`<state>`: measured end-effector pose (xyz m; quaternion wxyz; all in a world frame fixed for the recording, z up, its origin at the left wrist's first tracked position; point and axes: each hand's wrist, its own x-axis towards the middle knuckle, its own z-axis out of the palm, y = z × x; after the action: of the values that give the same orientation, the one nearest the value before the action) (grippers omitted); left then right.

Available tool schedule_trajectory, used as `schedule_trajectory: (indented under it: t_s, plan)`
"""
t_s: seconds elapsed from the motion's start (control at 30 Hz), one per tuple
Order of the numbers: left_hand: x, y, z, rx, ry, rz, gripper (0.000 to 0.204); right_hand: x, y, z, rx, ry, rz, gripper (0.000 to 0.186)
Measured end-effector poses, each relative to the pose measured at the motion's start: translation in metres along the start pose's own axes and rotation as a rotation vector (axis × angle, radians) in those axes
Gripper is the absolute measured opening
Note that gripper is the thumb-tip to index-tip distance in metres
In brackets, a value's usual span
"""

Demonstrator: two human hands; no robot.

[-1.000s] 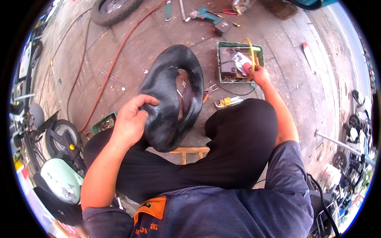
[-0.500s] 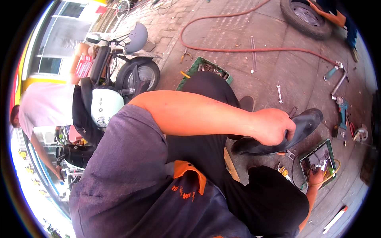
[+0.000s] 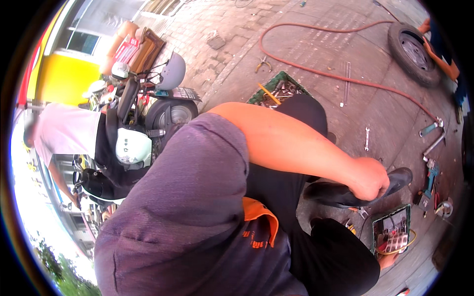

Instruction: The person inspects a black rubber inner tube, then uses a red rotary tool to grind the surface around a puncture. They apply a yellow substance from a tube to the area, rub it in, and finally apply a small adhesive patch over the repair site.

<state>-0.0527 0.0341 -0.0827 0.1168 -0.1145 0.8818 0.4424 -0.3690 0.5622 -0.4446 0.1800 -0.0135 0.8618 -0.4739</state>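
My left hand [image 3: 369,181] is closed over a flattened black rubber inner tube [image 3: 332,194], which lies on the ground and reaches out beyond both sides of the hand. The fingertips are partly hidden. My right hand [image 3: 387,260] shows past my knee, at the near edge of a small green crate [image 3: 409,217]. It grips a pale sheet of round patches [image 3: 396,241] at the crate's near end; most of its fingers are hidden. A yellow cord curves beside the sheet.
A green crate of metal tools [image 3: 284,91] stands beyond my left knee. A wrench [image 3: 367,139], a cordless power tool [image 3: 430,180] and a red hose [image 3: 316,69] lie on the pavement. Another person holds a wheel [image 3: 414,54] at the far right. At left, a person leans beside scooters [image 3: 133,147].
The view has shifted, so most things sit elsewhere in the picture. My right hand has drawn back to the crate's near edge with the patch sheet. My left hand stays on the tube.
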Motion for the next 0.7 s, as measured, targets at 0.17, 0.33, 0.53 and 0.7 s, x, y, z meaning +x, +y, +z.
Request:
schedule_trajectory:
  t_s: [0.17, 0.33, 0.53, 0.7]
  plan:
    - [0.001, 0.002, 0.006, 0.058, 0.008, -0.087, 0.027, -0.039, -0.103, -0.014, -0.315, 0.235, -0.156, 0.056]
    - [0.012, 0.002, 0.002, 0.135, 0.022, -0.112, 0.028, -0.080, -0.211, -0.035, -0.282, 0.388, -0.341, 0.047]
    - [0.010, 0.000, 0.006, 0.161, 0.012, -0.128, 0.032, -0.143, -0.336, -0.058, -0.213, 0.407, -0.597, 0.037]
    - [0.013, 0.028, 0.008, -0.132, 0.031, -0.165, 0.036, -0.181, -0.401, -0.072, -0.266, 0.195, -1.003, 0.032]
